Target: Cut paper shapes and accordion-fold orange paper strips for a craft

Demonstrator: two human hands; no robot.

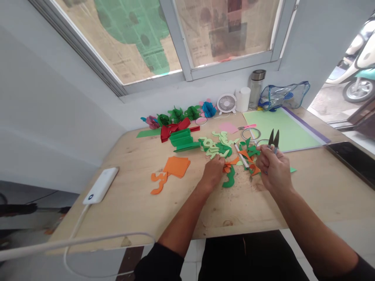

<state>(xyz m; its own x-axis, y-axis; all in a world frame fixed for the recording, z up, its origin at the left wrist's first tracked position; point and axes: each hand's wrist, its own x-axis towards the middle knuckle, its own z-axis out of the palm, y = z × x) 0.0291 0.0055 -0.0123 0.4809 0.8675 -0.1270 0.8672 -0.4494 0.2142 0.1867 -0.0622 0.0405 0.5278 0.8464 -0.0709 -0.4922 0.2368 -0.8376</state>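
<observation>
My right hand is wrapped round a pair of scissors, whose blades point up and stand slightly apart. My left hand has its fingers pinched on a small orange paper piece, over the middle of the table. A dark green curved cutout lies just below that piece. Light green cutouts are heaped beyond my left hand. Between the hands lie orange and green scraps and a white pen. Orange paper squares and a curly orange cutout rest to the left.
Folded green paper, red paper and paper flowers are at the back. A small fan, bottle and clear pouch stand by the wall. A phone lies right, a power bank left.
</observation>
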